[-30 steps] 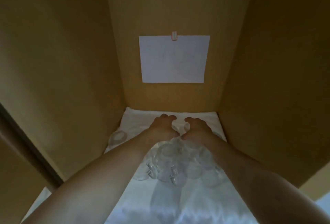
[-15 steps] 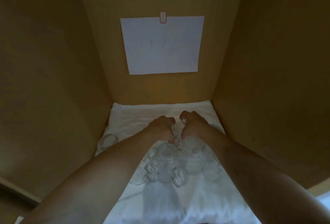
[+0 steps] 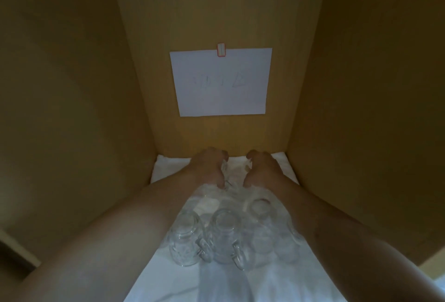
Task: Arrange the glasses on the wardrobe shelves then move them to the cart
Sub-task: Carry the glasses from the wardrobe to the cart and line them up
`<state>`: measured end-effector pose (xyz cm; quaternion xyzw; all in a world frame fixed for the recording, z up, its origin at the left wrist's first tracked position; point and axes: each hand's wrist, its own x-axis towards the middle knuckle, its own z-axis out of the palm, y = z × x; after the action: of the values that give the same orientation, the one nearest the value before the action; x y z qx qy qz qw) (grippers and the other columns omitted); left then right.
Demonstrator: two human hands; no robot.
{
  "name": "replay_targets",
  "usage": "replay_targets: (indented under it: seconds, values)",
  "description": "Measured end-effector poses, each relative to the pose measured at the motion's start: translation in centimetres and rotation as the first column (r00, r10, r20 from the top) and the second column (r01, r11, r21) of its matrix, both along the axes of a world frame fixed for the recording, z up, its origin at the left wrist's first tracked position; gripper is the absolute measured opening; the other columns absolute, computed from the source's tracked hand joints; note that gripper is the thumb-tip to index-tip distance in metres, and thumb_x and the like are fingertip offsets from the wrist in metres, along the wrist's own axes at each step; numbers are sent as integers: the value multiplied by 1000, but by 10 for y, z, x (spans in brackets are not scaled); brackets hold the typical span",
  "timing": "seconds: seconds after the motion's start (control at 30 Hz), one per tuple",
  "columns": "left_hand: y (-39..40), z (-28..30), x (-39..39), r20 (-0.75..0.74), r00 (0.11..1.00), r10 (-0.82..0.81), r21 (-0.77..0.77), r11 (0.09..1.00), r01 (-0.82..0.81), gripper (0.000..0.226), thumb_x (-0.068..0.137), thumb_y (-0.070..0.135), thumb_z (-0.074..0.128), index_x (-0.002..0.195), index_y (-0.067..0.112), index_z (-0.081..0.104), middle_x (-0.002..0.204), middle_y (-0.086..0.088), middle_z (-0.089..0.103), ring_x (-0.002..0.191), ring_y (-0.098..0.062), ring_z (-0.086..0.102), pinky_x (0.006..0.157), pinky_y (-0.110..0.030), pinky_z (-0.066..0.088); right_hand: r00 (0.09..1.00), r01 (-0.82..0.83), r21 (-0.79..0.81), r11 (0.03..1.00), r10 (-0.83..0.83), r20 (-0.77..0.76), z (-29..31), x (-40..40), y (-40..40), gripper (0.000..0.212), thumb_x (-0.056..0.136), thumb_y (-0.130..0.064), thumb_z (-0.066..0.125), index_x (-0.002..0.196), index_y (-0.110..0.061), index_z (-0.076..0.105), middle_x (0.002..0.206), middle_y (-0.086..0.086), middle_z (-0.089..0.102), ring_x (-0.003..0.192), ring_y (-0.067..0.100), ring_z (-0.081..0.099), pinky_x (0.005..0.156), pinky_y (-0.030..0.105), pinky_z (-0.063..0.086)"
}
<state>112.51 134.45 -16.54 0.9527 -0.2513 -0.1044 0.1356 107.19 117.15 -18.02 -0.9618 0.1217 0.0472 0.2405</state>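
Observation:
Several clear glass mugs (image 3: 224, 236) with handles stand in a tight cluster on the white cloth (image 3: 166, 166) that covers the wardrobe shelf. Both my arms reach over them to the back of the shelf. My left hand (image 3: 208, 166) and my right hand (image 3: 262, 169) sit side by side there, fingers curled and thumbs pointing down. Each grips the side of clear glassware (image 3: 234, 173) between them. That glass is faint, and I cannot tell whether it is one piece or two.
Wooden side walls close in on the left (image 3: 84, 109) and right (image 3: 361, 109). A white paper sheet (image 3: 221, 82) is taped to the back panel. The cloth runs on toward me in front of the mugs.
Both hands have slid farther back toward the rear panel and parted a little. The lone glass by the left wall is now hidden behind my left arm.

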Motion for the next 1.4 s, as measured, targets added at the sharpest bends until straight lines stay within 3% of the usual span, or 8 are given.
replay_targets:
  seconds: [0.3,0.4,0.63,0.77,0.83,1.0,1.2,1.4]
  values:
    - [20,76,5,257,949,181,-145,978,-147,89,58,42,92,137,26,55,129,-5,59,114,-26,60,76,-29,49,895,288,57,956,-290,340,57,7,-8,83,60,-46,92,126,-14,54,113,6,36,88,25,50,81,31,53]
    - [23,97,-5,303,894,330,-298,924,-240,82,59,49,90,130,26,58,121,-2,64,106,-24,63,78,-29,51,832,334,172,927,-375,409,70,3,-9,86,59,-47,92,127,-13,51,123,12,42,89,26,51,75,31,51]
    - [33,134,-34,-93,778,622,-784,436,-442,76,59,45,96,116,17,54,103,2,57,91,-21,60,69,-36,59,722,250,468,847,-486,493,91,-16,-10,96,63,-43,94,139,-8,45,134,15,41,101,29,55,83,32,51]
    - [34,147,-61,-487,772,409,-847,-3,-532,74,64,37,96,118,10,54,112,-7,62,91,-27,67,66,-53,64,719,162,731,663,-587,373,94,-25,-7,103,63,-51,92,142,-4,47,136,12,54,109,30,60,88,32,50]
    - [34,150,-74,-593,771,231,-805,-129,-580,59,72,36,91,114,10,59,112,-11,66,93,-31,69,73,-52,63,734,109,843,527,-615,290,95,-33,-6,90,60,-51,93,127,-2,60,126,14,62,102,34,67,88,39,58]
    - [31,145,-103,-585,810,-43,-787,-210,-580,27,92,39,70,109,18,67,103,-7,73,100,-27,69,88,-43,54,751,-64,908,415,-579,318,96,-64,-3,66,62,-39,96,112,-14,61,96,7,69,77,20,66,61,28,53]
    - [27,136,-142,-554,803,-219,-698,-403,-592,49,78,27,83,119,9,65,100,-17,77,97,-34,75,101,-53,52,839,-148,959,240,-484,251,103,-99,-4,36,72,-35,89,74,-12,62,59,-1,57,54,8,53,68,27,43]
    - [33,120,-184,-481,831,-278,-719,-418,-556,71,67,21,90,132,10,63,125,-19,70,124,-37,63,112,-49,42,935,-157,985,71,-310,171,96,-125,0,38,83,-36,81,106,-8,71,76,6,67,66,17,63,60,27,49]
